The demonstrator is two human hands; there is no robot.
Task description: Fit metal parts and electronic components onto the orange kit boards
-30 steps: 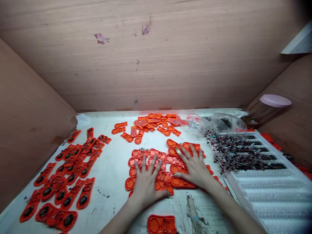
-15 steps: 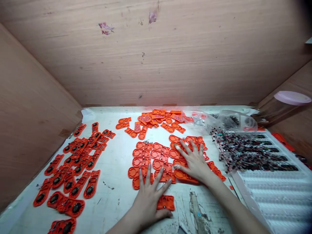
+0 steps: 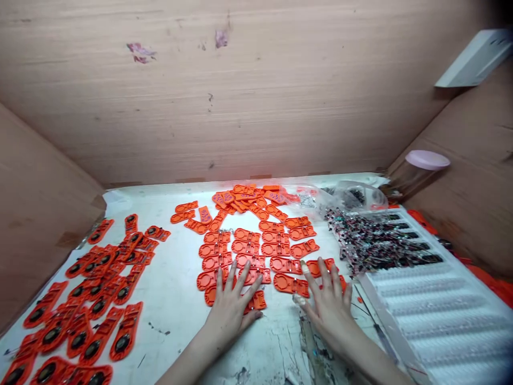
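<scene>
Orange plastic shells (image 3: pixel 256 251): flat, elongated, one round end, lying open-face up in rough rows at centre of the white surface (image 3: pixel 176 299). Nearest row sits partly under the spread fingers (image 3: pixel 234 275); one shell (image 3: pixel 290 283) lies just beside the other fingers (image 3: pixel 320 270).

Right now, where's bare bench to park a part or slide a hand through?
Bare strip between the black-centred pile and the rowed orange shells; also near edge left of the left hand. Crowded: under both hands, right hand, component heap, white tray.
</scene>
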